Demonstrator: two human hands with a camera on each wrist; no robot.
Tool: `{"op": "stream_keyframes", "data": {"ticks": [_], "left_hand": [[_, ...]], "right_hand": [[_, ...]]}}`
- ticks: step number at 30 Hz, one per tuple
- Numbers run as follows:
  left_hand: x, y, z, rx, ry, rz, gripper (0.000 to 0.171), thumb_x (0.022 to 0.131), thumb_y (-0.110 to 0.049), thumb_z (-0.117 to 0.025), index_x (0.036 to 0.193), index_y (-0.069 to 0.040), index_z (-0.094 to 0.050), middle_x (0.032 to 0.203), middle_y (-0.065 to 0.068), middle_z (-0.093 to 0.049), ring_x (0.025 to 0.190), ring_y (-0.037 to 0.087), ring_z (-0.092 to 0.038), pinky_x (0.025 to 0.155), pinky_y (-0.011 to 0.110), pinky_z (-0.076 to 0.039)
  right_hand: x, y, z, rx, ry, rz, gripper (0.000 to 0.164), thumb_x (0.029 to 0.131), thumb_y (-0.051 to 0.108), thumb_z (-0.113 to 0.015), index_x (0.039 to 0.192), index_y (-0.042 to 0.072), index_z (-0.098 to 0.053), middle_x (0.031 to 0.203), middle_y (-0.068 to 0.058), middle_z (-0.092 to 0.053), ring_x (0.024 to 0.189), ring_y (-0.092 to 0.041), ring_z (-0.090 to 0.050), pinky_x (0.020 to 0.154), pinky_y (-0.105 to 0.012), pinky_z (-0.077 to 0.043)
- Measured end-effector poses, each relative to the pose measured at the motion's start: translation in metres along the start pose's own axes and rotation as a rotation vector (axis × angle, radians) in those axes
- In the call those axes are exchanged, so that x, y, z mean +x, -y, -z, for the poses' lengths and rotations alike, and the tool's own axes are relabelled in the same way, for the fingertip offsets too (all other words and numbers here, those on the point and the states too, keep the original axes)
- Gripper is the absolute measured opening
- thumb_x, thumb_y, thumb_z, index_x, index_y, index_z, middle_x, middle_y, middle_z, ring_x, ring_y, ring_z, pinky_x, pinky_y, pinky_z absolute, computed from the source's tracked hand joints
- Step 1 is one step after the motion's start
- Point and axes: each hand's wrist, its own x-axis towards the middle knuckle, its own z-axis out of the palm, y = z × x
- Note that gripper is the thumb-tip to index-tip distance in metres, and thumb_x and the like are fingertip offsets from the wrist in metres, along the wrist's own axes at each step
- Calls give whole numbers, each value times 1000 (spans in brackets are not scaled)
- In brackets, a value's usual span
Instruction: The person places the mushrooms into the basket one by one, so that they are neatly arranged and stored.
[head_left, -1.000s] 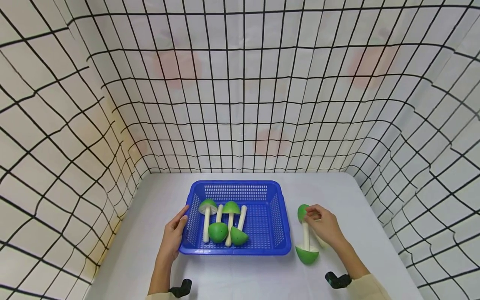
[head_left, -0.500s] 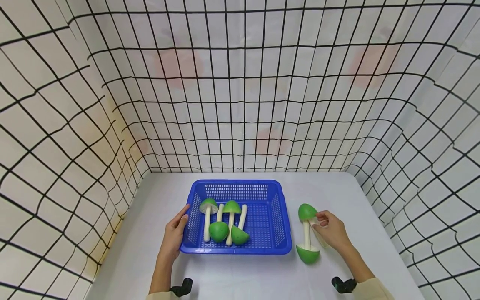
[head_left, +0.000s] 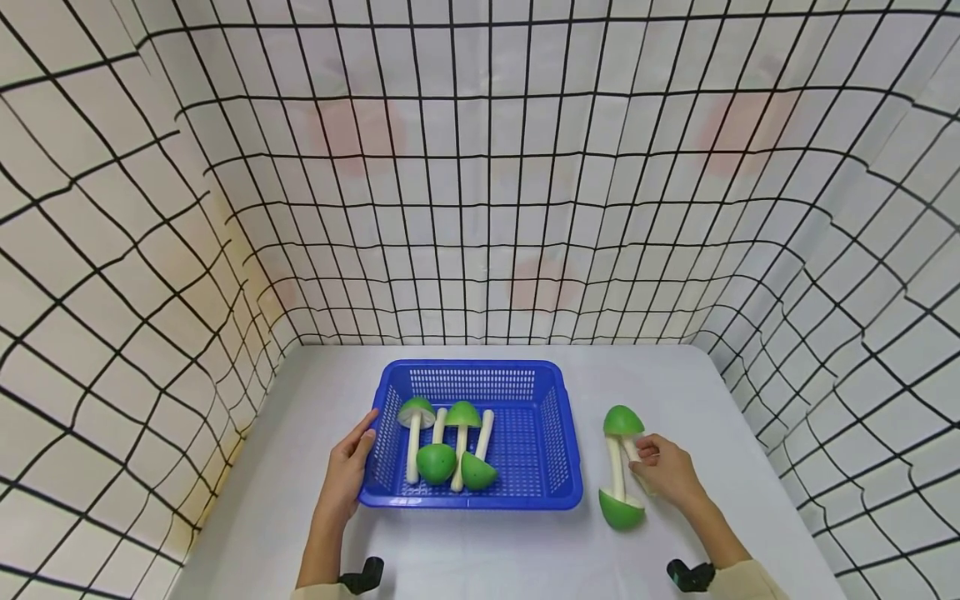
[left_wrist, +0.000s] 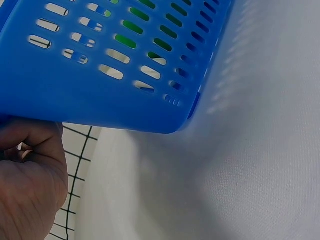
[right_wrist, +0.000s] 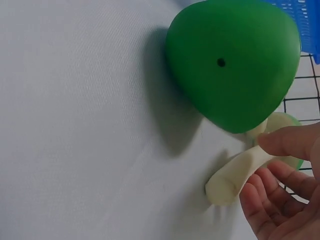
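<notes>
My left hand (head_left: 345, 471) grips the left rim of the blue plastic basket (head_left: 472, 503); in the left wrist view the thumb side of that hand (left_wrist: 35, 170) is at the basket wall (left_wrist: 90, 100). To the basket's right lie two toy mushrooms with green caps and white stems. My right hand (head_left: 670, 472) pinches the stem of the one whose cap (head_left: 622, 419) points away. In the right wrist view, thumb and fingers are on either side of that stem (right_wrist: 232, 180). Beside it, the other mushroom (head_left: 621, 512) lies with its cap towards me.
Inside the basket, several more green toy mushrooms (head_left: 436, 464) lie side by side in its left half, caps pointing both ways. Everything stands on a white table (head_left: 480, 554), walled by white cloth under a black grid (head_left: 480, 208) at the back and sides.
My right hand has moved right, from the far mushroom's cap down to its stem. Both mushrooms have shifted slightly right. The left hand and the basket have stayed put.
</notes>
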Motion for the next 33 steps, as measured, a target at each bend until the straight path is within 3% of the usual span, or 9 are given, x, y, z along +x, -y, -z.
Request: {"op": "stream_keyframes", "data": {"ticks": [12, 24, 33], "left_hand": [[-1, 1, -1, 5, -4, -14, 45, 110, -37, -48, 155, -32, -48, 167, 13, -36, 148, 45, -41, 113, 60, -41], [-3, -1, -1, 0, -2, -19, 45, 110, -38, -47, 155, -32, -48, 167, 13, -35, 147, 46, -41, 112, 61, -42], [-3, -1, -1, 3, 1, -25, 46, 110, -36, -47, 156, -30, -47, 168, 13, -34, 149, 46, -38, 113, 60, -41]], "right_hand": [[-2, -13, -5, -9, 58, -28, 38, 84, 8, -76, 117, -9, -66, 94, -10, -71, 88, -23, -70, 70, -28, -53], [-4, -13, -4, -2, 29, 0, 38, 85, 8, -76, 119, -7, -67, 98, -12, -72, 88, -24, -70, 69, -26, -53], [-7, -8, -1, 16, -2, 13, 35, 87, 8, -76, 118, -6, -67, 99, -14, -71, 83, -17, -68, 65, -22, -51]]}}
